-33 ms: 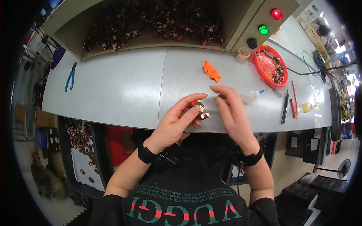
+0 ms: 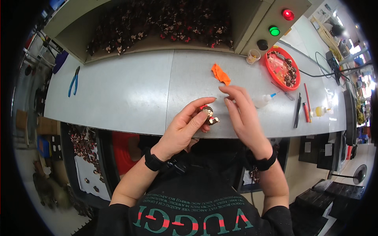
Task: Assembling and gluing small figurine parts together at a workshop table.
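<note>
My left hand [image 2: 184, 122] is closed around a small figurine [image 2: 211, 117], brown and cream with red parts, held over the front edge of the bench. The thumb presses on the figurine and partly hides it. To its right my right hand [image 2: 245, 114] hovers, fingers bent and apart, with nothing visible between them. Beyond its fingertips lies a crumpled orange cloth [image 2: 220, 73]. Just right of that hand is a translucent squeeze bottle with a blue tip [image 2: 263, 100], lying on the bench.
Blue-handled pliers [image 2: 73, 82] lie at left on the grey bench [image 2: 130, 86]. At right are a red bowl of small parts [image 2: 284, 84], a small clear cup [image 2: 253, 56], pens [image 2: 306, 112] and a yellowish bottle [image 2: 321, 111]. A shelf full of figurines [image 2: 165, 23] stands behind.
My right hand has shifted slightly away from me, toward the orange cloth. My left hand and the figurine have hardly moved.
</note>
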Demonstrator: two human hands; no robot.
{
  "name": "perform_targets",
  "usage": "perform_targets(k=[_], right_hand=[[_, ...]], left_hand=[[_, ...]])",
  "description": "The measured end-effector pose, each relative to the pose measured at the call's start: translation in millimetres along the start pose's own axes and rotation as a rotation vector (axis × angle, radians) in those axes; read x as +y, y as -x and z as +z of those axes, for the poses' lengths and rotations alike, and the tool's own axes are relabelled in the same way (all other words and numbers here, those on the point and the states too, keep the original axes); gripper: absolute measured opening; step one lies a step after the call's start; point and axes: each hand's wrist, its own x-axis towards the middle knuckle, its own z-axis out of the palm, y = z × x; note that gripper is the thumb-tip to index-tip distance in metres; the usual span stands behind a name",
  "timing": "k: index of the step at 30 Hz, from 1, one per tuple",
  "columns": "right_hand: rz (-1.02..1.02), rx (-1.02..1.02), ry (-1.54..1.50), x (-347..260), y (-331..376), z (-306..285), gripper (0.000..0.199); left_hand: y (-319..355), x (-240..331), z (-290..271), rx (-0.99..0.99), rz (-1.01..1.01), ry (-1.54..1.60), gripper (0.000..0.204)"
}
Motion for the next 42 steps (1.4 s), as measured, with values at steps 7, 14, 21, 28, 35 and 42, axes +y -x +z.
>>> perform_targets(k=[7, 14, 21, 28, 35, 42], right_hand=[[-0.135, -0.012, 0.571, 18.4, -24.9, 6.5, 0.035], [0.013, -0.136, 0.611, 9.3, -2.2, -5.2, 0.014], [0.429, 0.025, -0.412, -32.0, 17.2, -20.3, 0.009], [0.390, -0.085, -0.450, -35.7, 15.6, -3.0, 0.016], [0.393, -0.135, -0.330, -30.3, 17.4, -2.7, 0.017], [0.390, -0.083, -0.260, -24.2, 24.3, -16.4, 0.016]], left_hand=[[-3.4, -3.7, -1.2, 0.005, 0.088, 0.025, 0.041], [-5.8, -2.4, -4.8, 0.003, 0.045, 0.074, 0.032], [-5.6, -4.4, -9.1, -0.034, 0.071, 0.008, 0.033], [-7.7, -5.4, -5.1, -0.034, 0.106, -0.005, 0.031], [-6.9, -2.9, -3.3, -0.042, 0.104, -0.013, 0.032], [-5.9, -3.7, -4.6, -0.039, 0.101, -0.009, 0.031]])
